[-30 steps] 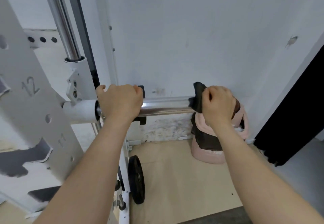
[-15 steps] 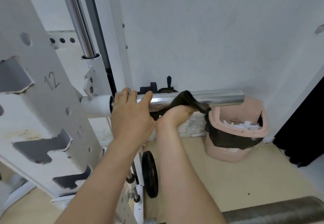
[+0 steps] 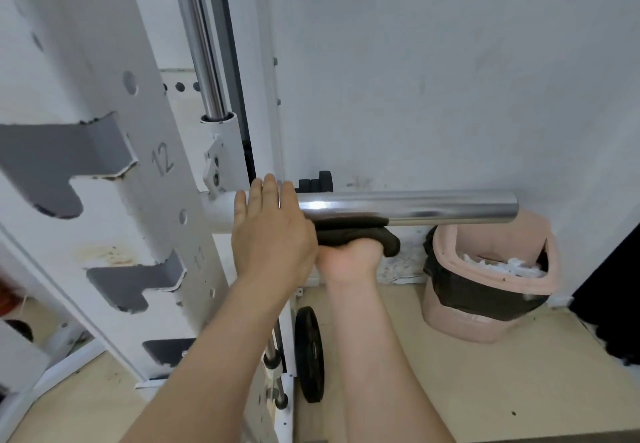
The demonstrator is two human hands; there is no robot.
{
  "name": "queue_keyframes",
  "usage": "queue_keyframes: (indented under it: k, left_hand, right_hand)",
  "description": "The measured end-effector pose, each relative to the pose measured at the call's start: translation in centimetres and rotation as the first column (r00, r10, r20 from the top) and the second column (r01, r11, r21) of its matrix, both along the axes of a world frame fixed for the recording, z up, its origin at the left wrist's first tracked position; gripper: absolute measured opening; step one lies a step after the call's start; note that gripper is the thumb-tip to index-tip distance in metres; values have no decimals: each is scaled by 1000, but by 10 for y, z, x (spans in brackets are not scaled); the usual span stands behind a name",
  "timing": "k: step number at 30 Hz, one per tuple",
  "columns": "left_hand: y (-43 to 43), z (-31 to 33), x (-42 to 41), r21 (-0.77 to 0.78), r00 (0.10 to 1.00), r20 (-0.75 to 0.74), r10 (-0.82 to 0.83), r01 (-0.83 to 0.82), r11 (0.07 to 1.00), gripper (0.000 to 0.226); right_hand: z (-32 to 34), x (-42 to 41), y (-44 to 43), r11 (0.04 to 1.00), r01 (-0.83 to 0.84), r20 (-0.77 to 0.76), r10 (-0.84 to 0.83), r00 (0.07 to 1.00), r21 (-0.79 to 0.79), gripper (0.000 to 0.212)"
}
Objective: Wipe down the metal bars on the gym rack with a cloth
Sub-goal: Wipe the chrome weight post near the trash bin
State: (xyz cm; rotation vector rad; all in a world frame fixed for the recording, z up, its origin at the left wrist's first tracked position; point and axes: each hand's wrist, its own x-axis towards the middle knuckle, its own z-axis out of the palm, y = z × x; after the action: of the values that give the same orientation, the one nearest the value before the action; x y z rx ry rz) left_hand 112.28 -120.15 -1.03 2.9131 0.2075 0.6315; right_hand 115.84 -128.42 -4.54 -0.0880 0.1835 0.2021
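Underneath, the right hand point(image 3: 346, 257) presses a cloth point(image 3: 356, 234) against the bar point(image 3: 415, 207); the left hand point(image 3: 272, 231), fingers loosely draped, steadies it.

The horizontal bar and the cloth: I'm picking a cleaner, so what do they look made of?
The horizontal bar looks like polished chromed steel: mirror-bright, with sharp highlights. The cloth, pressed beneath it by the right hand, looks like soft dark fabric, matte and folded; the fibre can't be told.
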Motion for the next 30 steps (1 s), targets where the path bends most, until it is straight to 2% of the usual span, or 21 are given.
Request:
queue_keyframes:
  k: [4,7,10,13,17,20,21,22,23,25,26,27,28,29,30]
  left_hand:
    - [-3,16,14,-74,999,-34,3,-6,997,53]
    - [-17,-4,-15,-75,992,111,-67,76,994,52]
    - [-16,-12,-21,11,994,70,-86,86,996,57]
    - [-1,4,1,86,997,10,-82,81,993,60]
    - [-5,8,14,75,997,-64,-45,50,996,67]
    - [-10,-8,5,100,999,12,-33,32,994,80]
    - [-9,-12,3,127,998,38,-39,34,991,82]
    - [-8,-15,3,158,998,54,-44,35,987,82]
    - [-7,-16,4,189,997,61,-46,34,981,82]
    - [-7,-14,9,229,998,52,-41,28,973,79]
    - [-8,-13,13,237,998,44,-35,24,971,77]
    - [-8,-13,16,246,999,43,-33,21,969,73]
    - [-9,-13,20,260,998,51,-33,18,965,68]
    - [-9,-12,23,271,998,54,-31,15,962,62]
    - [-10,-10,25,278,999,44,-25,12,960,55]
  right_hand:
    - [1,0,-31,995,96,7,-96,995,6,43]
    - [3,17,-51,992,120,-19,-120,993,24,47]
    - [2,28,-66,986,161,-56,-159,986,35,48]
    - [11,28,-96,970,244,-92,-245,965,-24,49]
    - [27,35,-158,904,370,-224,-415,882,-216,48]
    - [36,39,-171,840,309,-233,-442,866,-445,37]
    - [36,42,-174,780,314,-217,-490,844,-540,28]
    - [38,45,-179,667,321,-153,-549,822,-673,21]
    - [39,48,-185,501,294,-59,-574,816,-814,19]
    - [45,55,-202,108,128,65,-452,889,-986,23]
    - [50,57,-209,-126,46,85,-327,941,-991,27]
    - [54,59,-214,-389,-5,81,-204,976,-921,32]
    - [58,60,-215,-633,-17,69,-111,991,-774,37]
    - [62,58,-208,-810,-1,70,-53,996,-587,40]
    - [65,56,-193,-905,48,98,7,995,-423,42]
